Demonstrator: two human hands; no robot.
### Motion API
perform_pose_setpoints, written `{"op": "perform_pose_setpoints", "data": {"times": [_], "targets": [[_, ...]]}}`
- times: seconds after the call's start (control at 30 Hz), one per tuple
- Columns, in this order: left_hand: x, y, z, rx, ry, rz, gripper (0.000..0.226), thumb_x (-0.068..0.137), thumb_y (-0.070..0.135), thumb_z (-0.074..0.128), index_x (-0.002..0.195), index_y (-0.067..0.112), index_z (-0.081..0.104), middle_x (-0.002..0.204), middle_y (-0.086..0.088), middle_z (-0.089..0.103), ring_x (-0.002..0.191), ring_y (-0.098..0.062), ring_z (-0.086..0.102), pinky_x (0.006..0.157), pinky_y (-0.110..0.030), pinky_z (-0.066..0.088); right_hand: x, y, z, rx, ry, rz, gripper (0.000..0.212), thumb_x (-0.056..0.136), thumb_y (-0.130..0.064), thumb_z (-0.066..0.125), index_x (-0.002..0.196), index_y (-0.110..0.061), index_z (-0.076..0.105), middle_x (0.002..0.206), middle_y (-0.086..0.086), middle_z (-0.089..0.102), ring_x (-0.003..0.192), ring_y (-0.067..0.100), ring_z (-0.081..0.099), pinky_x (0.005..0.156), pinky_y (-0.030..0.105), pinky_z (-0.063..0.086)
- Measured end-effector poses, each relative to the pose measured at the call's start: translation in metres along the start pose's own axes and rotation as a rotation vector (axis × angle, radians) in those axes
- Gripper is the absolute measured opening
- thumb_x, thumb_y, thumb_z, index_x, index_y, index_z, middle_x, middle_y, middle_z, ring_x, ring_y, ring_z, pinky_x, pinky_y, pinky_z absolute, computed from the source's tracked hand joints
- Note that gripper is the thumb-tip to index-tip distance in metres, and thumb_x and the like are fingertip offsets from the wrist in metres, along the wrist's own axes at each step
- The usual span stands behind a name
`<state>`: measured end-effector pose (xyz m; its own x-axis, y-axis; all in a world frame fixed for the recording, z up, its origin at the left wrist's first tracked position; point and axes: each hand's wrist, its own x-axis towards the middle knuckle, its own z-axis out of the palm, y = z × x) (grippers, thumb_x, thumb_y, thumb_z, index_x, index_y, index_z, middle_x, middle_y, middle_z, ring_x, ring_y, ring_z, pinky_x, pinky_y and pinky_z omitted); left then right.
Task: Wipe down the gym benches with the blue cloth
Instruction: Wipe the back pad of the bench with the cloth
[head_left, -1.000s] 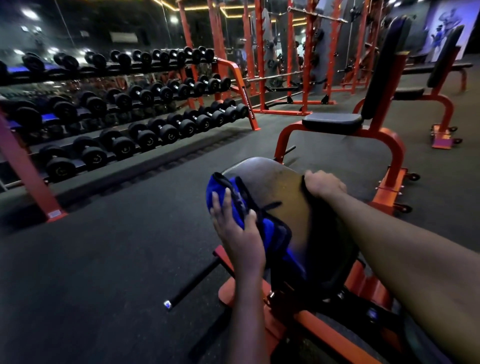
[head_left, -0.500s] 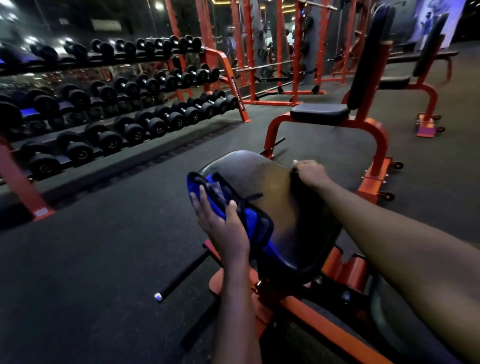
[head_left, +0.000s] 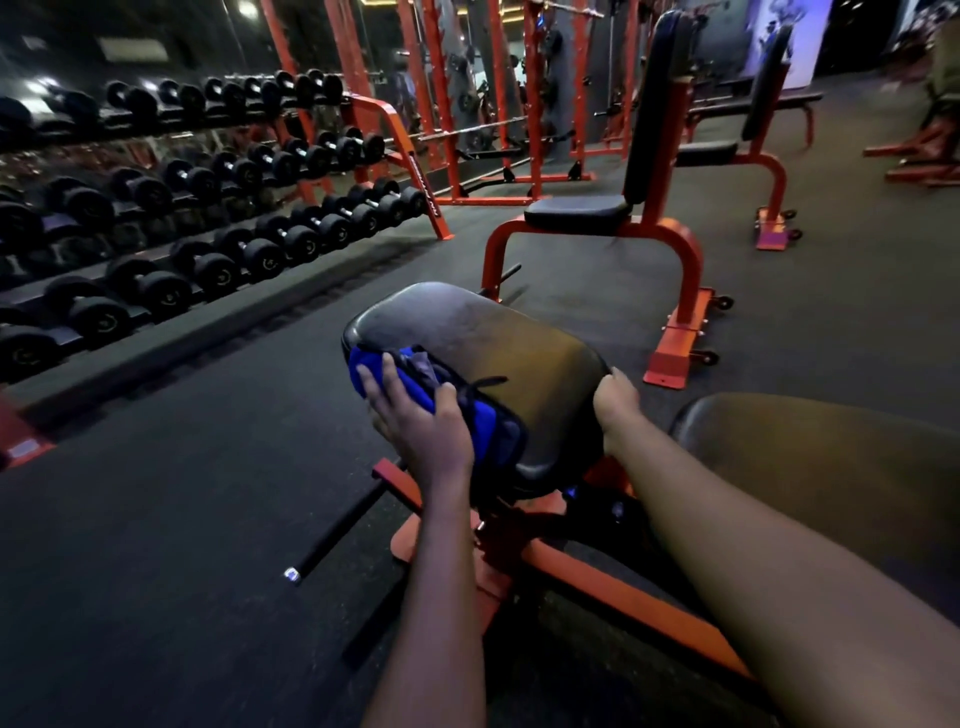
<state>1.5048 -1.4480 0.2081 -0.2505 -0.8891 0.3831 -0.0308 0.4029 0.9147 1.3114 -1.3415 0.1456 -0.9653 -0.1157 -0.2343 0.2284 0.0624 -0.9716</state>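
Dark rubber flooring (head_left: 156, 493) is stretching out to a rack of dumbbells (head_left: 218, 244) on the left and to more orange-framed benches beyond; the nearest bench's seat pad (head_left: 498, 338) is sitting right under the person's arms. The likeliest slip from here is the blue cloth (head_left: 366, 371) sliding off. It is bunched against the rounded left edge of the pad rather than lying flat on top, so a hard downward push could be rolling it off the side and onto the floor. A bunched cloth is also covering little surface with each stroke, and the pad's top, which is looking dull and smudged, could end up missed. The upright bench (head_left: 576, 213) behind is standing well apart, so by the look of it much of the job is waiting.

The left hand (head_left: 421, 421) is lying nearly flat, fingers spread and fairly straight, pressing the cloth against the pad's left side, with the thumb resting over the folds; the right hand (head_left: 615, 402) is clenching the pad's right edge, fingers curled over it — seemingly bracing the bench.
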Motion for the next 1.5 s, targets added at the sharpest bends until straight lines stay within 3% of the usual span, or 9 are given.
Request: {"op": "perform_pose_setpoints", "data": {"times": [0.23,0.4,0.5,0.67,0.77,0.97,1.1,1.23,1.5], "targets": [[-0.078,0.001,0.017,0.007,0.084,0.112,0.073,0.077,0.026,0.06,0.147,0.011,0.043,0.16,-0.01,0.025,0.145,-0.035,0.023,0.118,-0.041,0.016,-0.007,-0.005,-0.013,-0.025,-0.076,0.009,0.062,0.077,-0.023,0.036,0.136,-0.029,0.056,0.133,0.0,0.058,0.123,0.028,0.054,0.108,0.046,0.043],[-0.104,-0.006,0.019,0.146,0.031,0.257,0.07,0.076,0.027,0.057,0.143,0.008,0.047,0.158,-0.011,0.029,0.147,-0.036,0.017,0.121,-0.043,0.013,-0.016,-0.018,-0.026,-0.063,-0.171,0.037,0.047,0.093,-0.003,0.033,0.119,-0.029,0.062,0.096,0.013,0.06,0.068,0.023,0.053,0.063,0.03,0.045],[-0.071,-0.004,0.009,0.371,-0.057,0.446,0.057,0.082,0.025,0.057,0.137,0.009,0.055,0.153,-0.005,0.04,0.149,-0.028,0.014,0.122,-0.044,0.014,-0.016,-0.015,-0.027,-0.014,-0.178,0.103,0.056,0.093,-0.006,0.028,0.124,-0.042,0.057,0.097,0.013,0.06,0.07,0.026,0.052,0.068,0.042,0.044],[-0.012,0.02,0.01,0.808,-0.301,0.545,0.058,0.082,0.04,0.047,0.137,0.022,0.055,0.151,0.004,0.044,0.147,-0.017,0.024,0.119,-0.054,0.013,-0.023,-0.019,-0.029,0.023,-0.179,0.125,0.054,0.092,-0.011,0.03,0.131,-0.034,0.06,0.097,0.011,0.06,0.066,0.024,0.05,0.063,0.035,0.039],[-0.03,0.018,0.005,0.838,-0.354,0.699,0.061,0.081,0.041,0.044,0.139,0.024,0.053,0.149,0.005,0.047,0.144,-0.015,0.031,0.12,-0.051,0.012,-0.024,-0.02,-0.029,0.093,-0.158,0.142,0.046,0.094,-0.017,0.037,0.13,-0.031,0.062,0.095,0.011,0.064,0.066,0.025,0.054,0.066,0.036,0.044],[-0.038,0.014,0.004,0.907,-0.604,0.96,0.063,0.083,0.052,0.043,0.143,0.032,0.048,0.153,0.011,0.04,0.144,-0.012,0.029,0.118,-0.048,0.02,-0.024,-0.021,-0.029,0.193,-0.147,0.119,0.033,0.097,-0.016,0.046,0.121,-0.02,0.069,0.084,0.008,0.066,0.06,0.022,0.056,0.042,0.021,0.047],[0.015,0.043,0.056,1.086,-0.901,0.867,0.062,0.094,0.052,0.039,0.153,0.037,0.024,0.162,0.015,0.014,0.15,-0.008,0.007,0.12,-0.046,0.011,-0.017,-0.02,-0.025,0.208,-0.11,0.112,0.037,0.097,-0.011,0.044,0.122,-0.022,0.069,0.098,0.01,0.068,0.063,0.023,0.058,0.056,0.025,0.05],[0.04,0.053,0.105,1.083,-1.016,0.833,0.061,0.095,0.051,0.039,0.153,0.039,0.022,0.162,0.017,0.012,0.15,-0.007,0.005,0.121,-0.047,0.008,-0.005,-0.013,-0.02,0.24,-0.096,0.081,0.038,0.094,-0.003,0.047,0.12,-0.018,0.07,0.106,0.008,0.069,0.091,0.028,0.066,0.087,0.041,0.054],[0.13,0.05,0.087,1.0,-0.782,0.662,0.05,0.096,0.032,0.046,0.146,0.024,0.042,0.156,0.007,0.034,0.149,-0.012,0.014,0.12,-0.033,0.015,-0.003,-0.019,-0.026,0.065,-0.036,0.076,0.051,0.093,0.002,0.032,0.123,-0.017,0.069,0.118,0.013,0.067,0.108,0.036,0.063,0.097,0.046,0.052]]}}
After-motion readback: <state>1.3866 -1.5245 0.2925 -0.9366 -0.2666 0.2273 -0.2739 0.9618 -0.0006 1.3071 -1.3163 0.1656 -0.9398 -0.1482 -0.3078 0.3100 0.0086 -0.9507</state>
